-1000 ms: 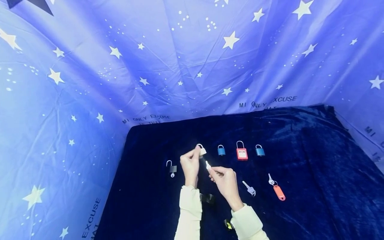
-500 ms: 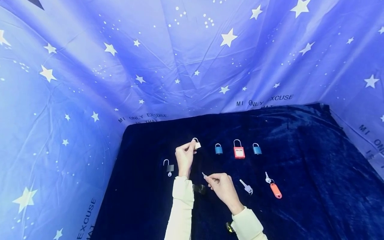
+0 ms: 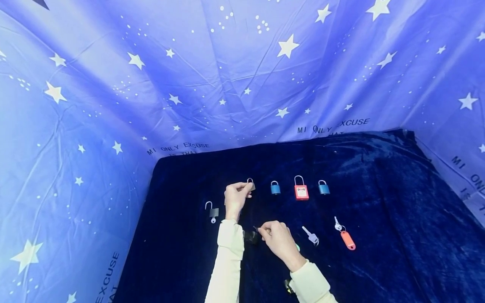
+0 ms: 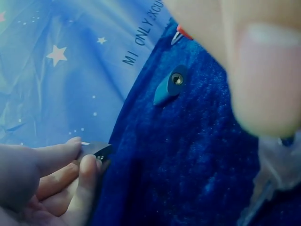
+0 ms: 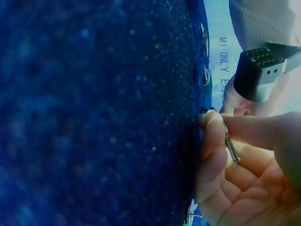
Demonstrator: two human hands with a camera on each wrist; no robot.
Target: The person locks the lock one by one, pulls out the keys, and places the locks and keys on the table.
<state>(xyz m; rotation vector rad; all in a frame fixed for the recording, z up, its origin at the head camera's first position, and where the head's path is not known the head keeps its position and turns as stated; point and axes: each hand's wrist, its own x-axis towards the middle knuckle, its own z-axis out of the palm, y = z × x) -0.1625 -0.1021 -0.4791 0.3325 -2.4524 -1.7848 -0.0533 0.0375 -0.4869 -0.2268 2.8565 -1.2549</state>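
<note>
My left hand [image 3: 235, 200] pinches a small padlock [image 3: 254, 187] by its body between thumb and fingers. In the left wrist view the padlock [image 4: 100, 149] shows its dark keyhole end. My right hand [image 3: 280, 242], lower and to the right, pinches a key [image 3: 255, 229] that is apart from the padlock. Close up in the left wrist view, the key [image 4: 270, 174] sticks out beneath a blurred thumb. In the right wrist view a metal key shaft [image 5: 232, 149] shows between the curled fingers of that hand, and the fingertips hide the rest.
Right of the left hand lie a blue padlock [image 3: 275, 188], a red padlock [image 3: 301, 192] and another blue padlock [image 3: 323, 187]. A padlock with its shackle open [image 3: 214, 212] lies left, key inserted. Nearer are a key [image 3: 310, 236] and an orange tag [image 3: 347, 240] with a key.
My right hand has drawn the key down, away from the padlock, and the key has turned. The left hand first rose leftward with the padlock, then lowered slightly. The view has shifted a little.
</note>
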